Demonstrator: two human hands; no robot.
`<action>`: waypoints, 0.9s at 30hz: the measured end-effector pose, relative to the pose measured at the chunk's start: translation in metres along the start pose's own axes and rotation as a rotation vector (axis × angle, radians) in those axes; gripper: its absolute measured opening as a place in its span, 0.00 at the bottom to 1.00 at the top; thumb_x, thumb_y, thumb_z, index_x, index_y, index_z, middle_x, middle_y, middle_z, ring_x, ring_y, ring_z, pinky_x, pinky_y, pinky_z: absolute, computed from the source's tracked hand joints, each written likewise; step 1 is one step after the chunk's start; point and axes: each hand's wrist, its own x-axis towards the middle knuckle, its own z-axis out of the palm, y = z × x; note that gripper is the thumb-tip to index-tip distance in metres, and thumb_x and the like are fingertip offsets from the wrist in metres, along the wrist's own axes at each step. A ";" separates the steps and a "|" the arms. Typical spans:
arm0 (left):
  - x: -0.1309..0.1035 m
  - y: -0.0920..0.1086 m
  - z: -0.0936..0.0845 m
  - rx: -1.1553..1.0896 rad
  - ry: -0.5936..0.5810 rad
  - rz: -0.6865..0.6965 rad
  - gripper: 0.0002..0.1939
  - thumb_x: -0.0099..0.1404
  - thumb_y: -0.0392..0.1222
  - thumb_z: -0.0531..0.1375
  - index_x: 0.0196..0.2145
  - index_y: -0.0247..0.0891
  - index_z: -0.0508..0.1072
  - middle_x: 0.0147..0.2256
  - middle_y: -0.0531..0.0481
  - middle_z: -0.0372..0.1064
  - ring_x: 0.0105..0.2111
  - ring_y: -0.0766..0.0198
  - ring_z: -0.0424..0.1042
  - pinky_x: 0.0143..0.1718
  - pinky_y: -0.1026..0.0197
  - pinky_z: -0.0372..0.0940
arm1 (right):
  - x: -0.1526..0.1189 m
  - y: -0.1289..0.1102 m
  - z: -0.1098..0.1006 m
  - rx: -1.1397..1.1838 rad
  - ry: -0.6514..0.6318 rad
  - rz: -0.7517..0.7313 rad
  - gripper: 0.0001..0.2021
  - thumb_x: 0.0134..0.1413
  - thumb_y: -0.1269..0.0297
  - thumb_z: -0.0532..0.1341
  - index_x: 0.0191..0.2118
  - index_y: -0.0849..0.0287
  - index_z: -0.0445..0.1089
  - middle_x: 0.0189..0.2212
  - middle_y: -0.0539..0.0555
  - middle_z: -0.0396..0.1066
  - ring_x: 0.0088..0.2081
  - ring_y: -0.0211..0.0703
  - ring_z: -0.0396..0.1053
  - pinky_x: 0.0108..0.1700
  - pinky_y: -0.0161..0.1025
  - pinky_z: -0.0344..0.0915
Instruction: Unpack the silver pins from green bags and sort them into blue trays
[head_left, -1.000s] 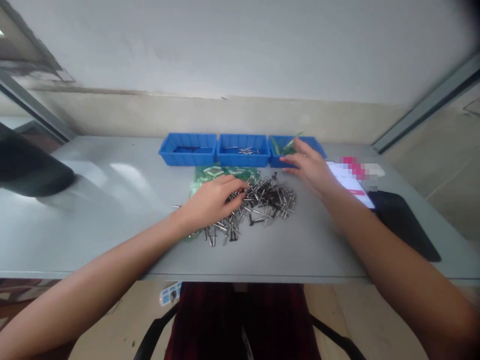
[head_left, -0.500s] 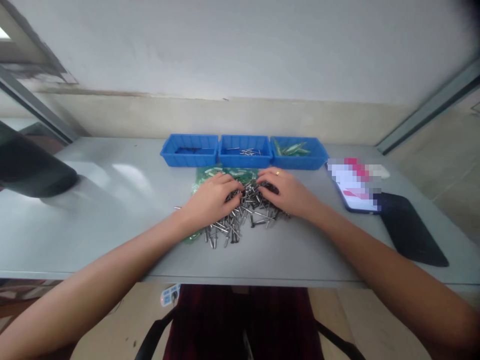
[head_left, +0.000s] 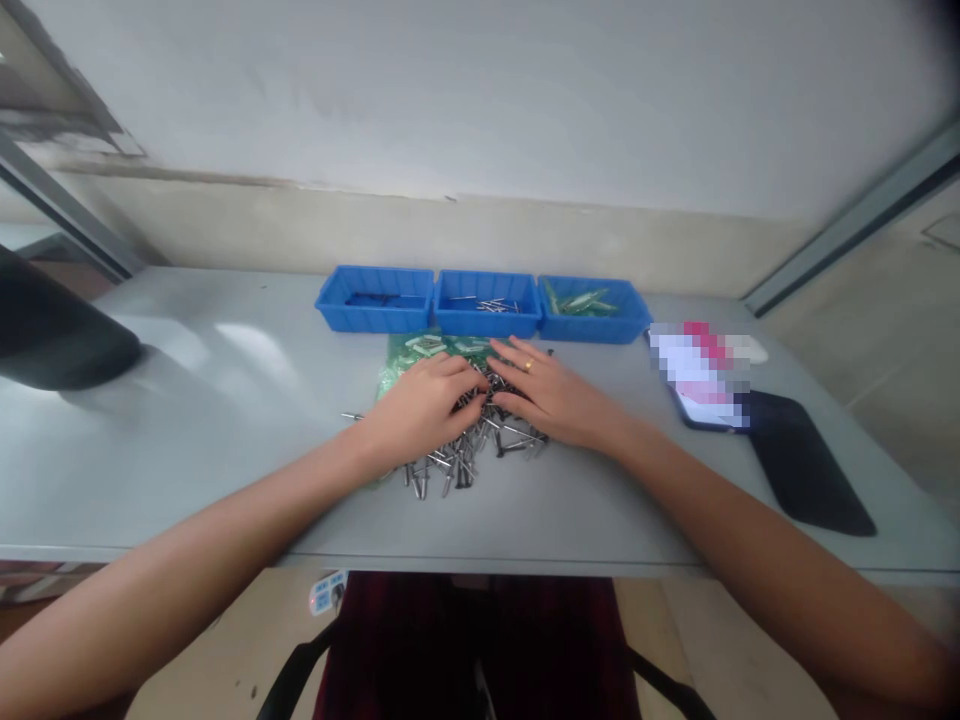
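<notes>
A pile of silver rivets and dark screws (head_left: 450,462) lies on the grey table, with green plastic packets (head_left: 427,345) behind it. My left hand (head_left: 424,400) rests on the pile's left side, thumb and fingers curled close together; what lies between their tips is too small to name. My right hand (head_left: 544,390) is over the pile's right side, fingers spread and touching the pieces. Behind stand three blue bins: the left one (head_left: 375,320) holds a few dark pieces, the middle one (head_left: 487,322) silver rivets, the right one (head_left: 592,328) green packets.
On the right lie a lit phone (head_left: 705,385) and a black flat case (head_left: 810,465). A dark cylindrical object (head_left: 60,330) is at the far left. The wall (head_left: 450,230) rises behind the bins. Below the table edge shows a power strip (head_left: 322,593).
My right hand has moved left over the pile, nearer my left hand, and its fingers are more spread. The whole view has shifted slightly.
</notes>
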 end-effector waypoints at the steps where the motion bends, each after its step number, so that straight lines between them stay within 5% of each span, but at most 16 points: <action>1: 0.000 0.000 0.000 0.001 -0.006 0.000 0.12 0.68 0.40 0.52 0.38 0.35 0.74 0.34 0.45 0.70 0.36 0.58 0.69 0.39 0.54 0.65 | 0.001 0.000 0.001 -0.001 -0.009 0.014 0.27 0.64 0.49 0.47 0.65 0.55 0.54 0.66 0.57 0.51 0.68 0.54 0.42 0.65 0.59 0.48; 6: 0.001 -0.002 0.000 -0.024 0.012 -0.005 0.12 0.68 0.39 0.51 0.41 0.34 0.73 0.36 0.44 0.70 0.39 0.57 0.69 0.42 0.54 0.64 | 0.000 -0.001 -0.006 0.075 0.053 0.096 0.30 0.63 0.47 0.49 0.65 0.58 0.53 0.66 0.59 0.50 0.67 0.54 0.46 0.65 0.57 0.49; 10: 0.001 -0.004 0.000 -0.052 0.058 -0.025 0.10 0.68 0.38 0.52 0.40 0.36 0.73 0.37 0.45 0.70 0.40 0.57 0.69 0.44 0.53 0.63 | -0.001 -0.002 -0.019 0.263 0.316 0.161 0.23 0.64 0.53 0.52 0.61 0.53 0.61 0.62 0.56 0.58 0.63 0.50 0.55 0.64 0.55 0.54; 14: 0.001 -0.003 -0.002 -0.151 0.132 -0.181 0.08 0.67 0.41 0.53 0.40 0.37 0.69 0.38 0.46 0.70 0.41 0.57 0.68 0.43 0.54 0.62 | -0.001 -0.008 -0.024 0.671 0.525 0.225 0.15 0.61 0.56 0.56 0.51 0.49 0.71 0.57 0.53 0.64 0.55 0.49 0.66 0.54 0.52 0.69; 20: 0.004 -0.001 -0.006 -0.569 0.238 -0.448 0.11 0.67 0.46 0.56 0.41 0.37 0.66 0.39 0.47 0.68 0.38 0.63 0.68 0.37 0.60 0.63 | 0.001 -0.016 -0.020 1.143 0.523 0.211 0.11 0.57 0.58 0.61 0.44 0.48 0.76 0.52 0.51 0.69 0.47 0.46 0.72 0.45 0.45 0.74; 27: 0.010 0.001 -0.008 -1.285 0.280 -0.615 0.13 0.62 0.42 0.63 0.42 0.36 0.66 0.38 0.47 0.71 0.37 0.64 0.72 0.37 0.63 0.66 | 0.002 -0.014 -0.020 1.447 0.453 0.243 0.10 0.56 0.60 0.61 0.43 0.50 0.76 0.51 0.50 0.71 0.49 0.46 0.71 0.49 0.45 0.72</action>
